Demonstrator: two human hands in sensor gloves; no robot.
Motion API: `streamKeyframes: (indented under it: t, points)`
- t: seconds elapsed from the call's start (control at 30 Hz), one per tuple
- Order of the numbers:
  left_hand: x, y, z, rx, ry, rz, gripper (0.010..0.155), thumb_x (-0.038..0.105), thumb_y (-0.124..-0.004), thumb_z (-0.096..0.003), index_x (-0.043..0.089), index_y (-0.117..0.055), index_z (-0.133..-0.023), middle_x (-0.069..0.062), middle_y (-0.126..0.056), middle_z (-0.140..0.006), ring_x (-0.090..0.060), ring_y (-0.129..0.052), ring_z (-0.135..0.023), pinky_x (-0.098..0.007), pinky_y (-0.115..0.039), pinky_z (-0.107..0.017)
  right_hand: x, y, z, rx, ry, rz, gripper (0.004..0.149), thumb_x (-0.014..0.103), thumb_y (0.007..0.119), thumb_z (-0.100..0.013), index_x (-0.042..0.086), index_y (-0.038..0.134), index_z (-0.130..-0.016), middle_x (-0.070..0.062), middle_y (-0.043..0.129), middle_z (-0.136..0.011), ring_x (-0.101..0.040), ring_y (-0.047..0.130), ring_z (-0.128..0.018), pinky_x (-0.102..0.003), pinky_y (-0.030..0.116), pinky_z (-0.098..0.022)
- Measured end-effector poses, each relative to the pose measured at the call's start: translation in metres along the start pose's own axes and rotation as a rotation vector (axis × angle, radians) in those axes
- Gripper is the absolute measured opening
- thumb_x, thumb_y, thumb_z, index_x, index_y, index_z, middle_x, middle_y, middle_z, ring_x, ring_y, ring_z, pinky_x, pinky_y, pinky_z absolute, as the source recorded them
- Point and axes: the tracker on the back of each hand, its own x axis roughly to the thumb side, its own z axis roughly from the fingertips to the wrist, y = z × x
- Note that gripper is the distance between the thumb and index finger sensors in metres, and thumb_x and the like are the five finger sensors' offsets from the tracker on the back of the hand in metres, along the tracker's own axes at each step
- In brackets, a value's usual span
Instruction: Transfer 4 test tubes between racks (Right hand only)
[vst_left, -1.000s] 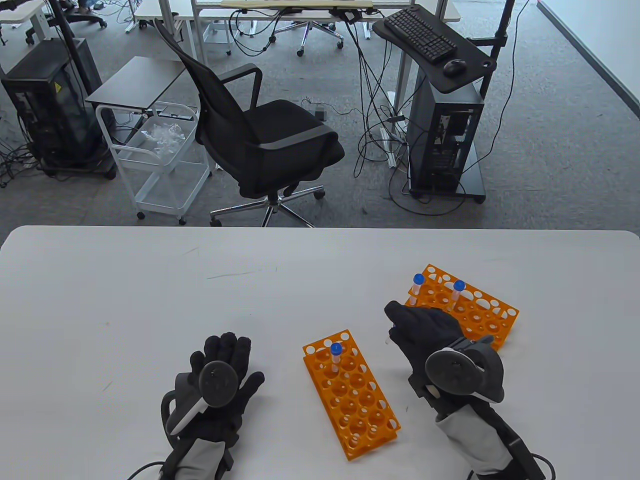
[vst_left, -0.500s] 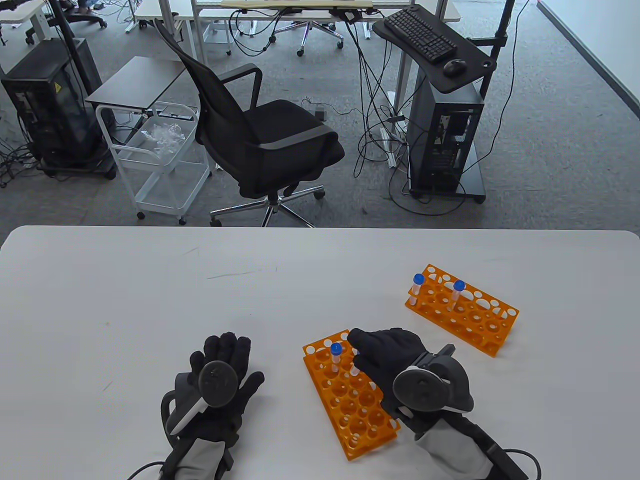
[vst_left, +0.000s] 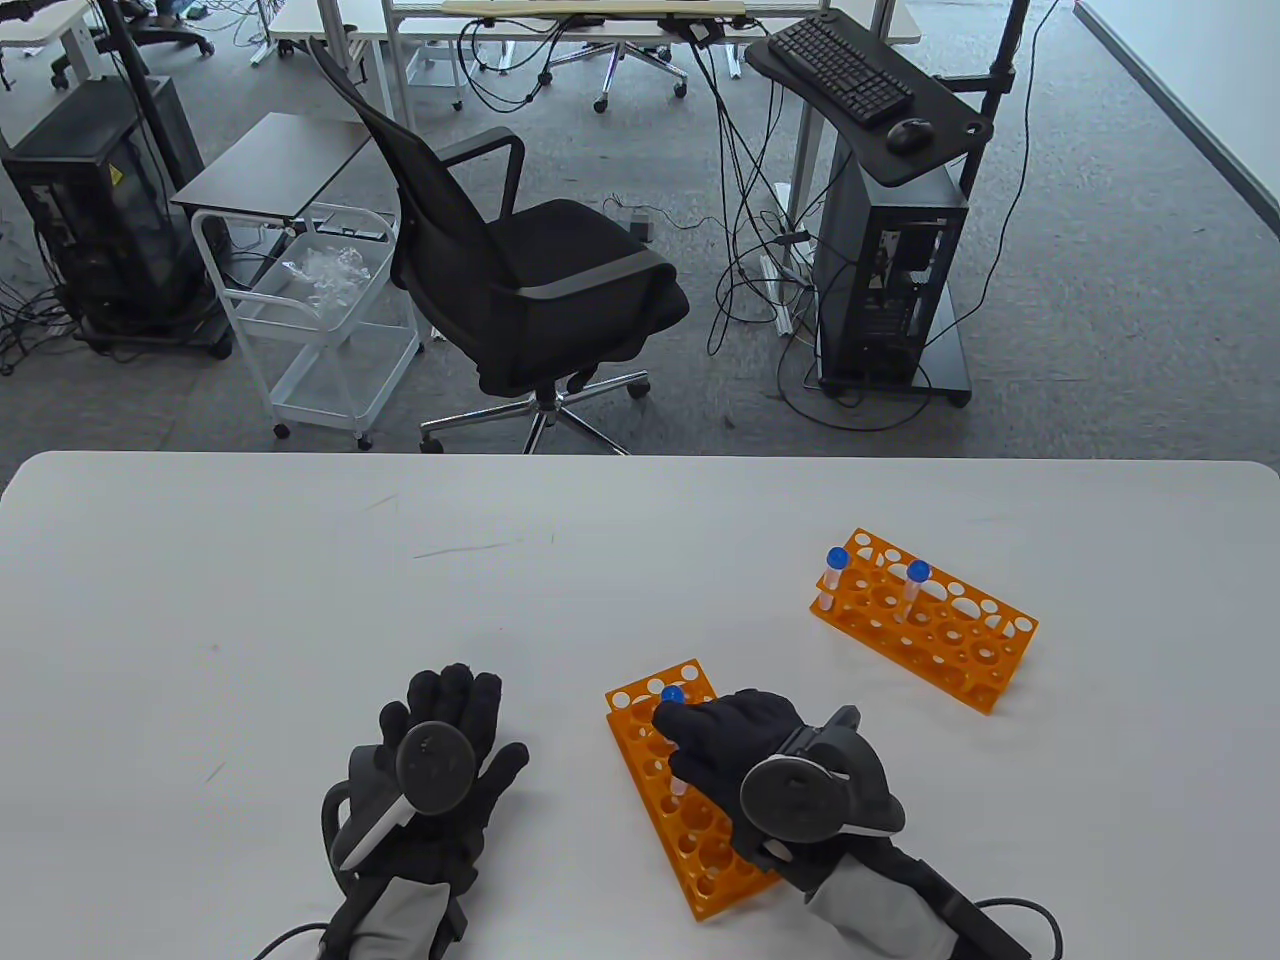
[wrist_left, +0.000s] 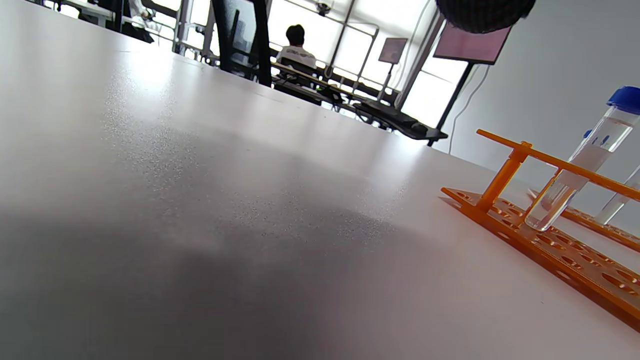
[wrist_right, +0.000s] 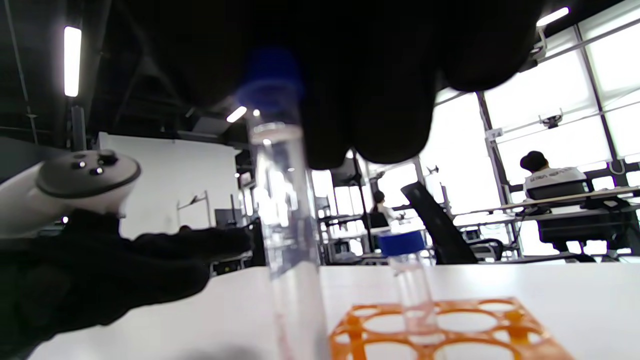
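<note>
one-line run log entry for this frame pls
right hand: holds clear blue-capped test tube over near orange plastic rack | left hand: flat on white table | near rack: one tube seated | far orange rack: two tubes

Orange racks (vst_left: 925, 620), blue-capped clear tubes (vst_left: 832, 575), white table (vst_left: 300, 580)

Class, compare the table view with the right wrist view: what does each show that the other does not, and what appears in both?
Only the table view shows the far rack with two blue-capped tubes standing in it, and the whole layout: right hand over the near rack.

Only the right wrist view shows, close up, the clear held tube hanging from the gloved fingers with its blue cap at the fingertips.

Both show the near rack, the seated tube already in it, the left hand resting on the white table, and the right hand.
</note>
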Motion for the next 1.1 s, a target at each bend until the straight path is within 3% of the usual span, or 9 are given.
streamKeyframes:
  t: [0.4,1.1]
  points:
    - [0.000,0.000,0.000,0.003,-0.002,0.001,0.072,0.069,-0.051,-0.0587,0.050,-0.010,-0.115,0.015,-0.002,-0.123,-0.015,0.007,-0.114,-0.041,0.002,-0.083,0.003,0.017,0.000,0.059,-0.012,0.004,0.048,0.031,0.081,-0.045,0.011,0.082,-0.088,-0.013,0.098,-0.078,-0.039,0.095,-0.067,-0.060,0.071,-0.053]
    - [0.000,0.000,0.000,0.004,-0.006,0.002,0.072,0.069,-0.051,-0.0587,0.050,-0.010,-0.115,0.015,-0.002,-0.123,-0.015,0.007,-0.114,-0.041,0.001,-0.083,0.008,0.023,0.001,0.128,-0.021,0.019,0.048,0.032,0.083,-0.044,0.012,0.083,-0.088,-0.013,0.099,-0.077,-0.039,0.095,-0.066,-0.060,0.071,-0.053]
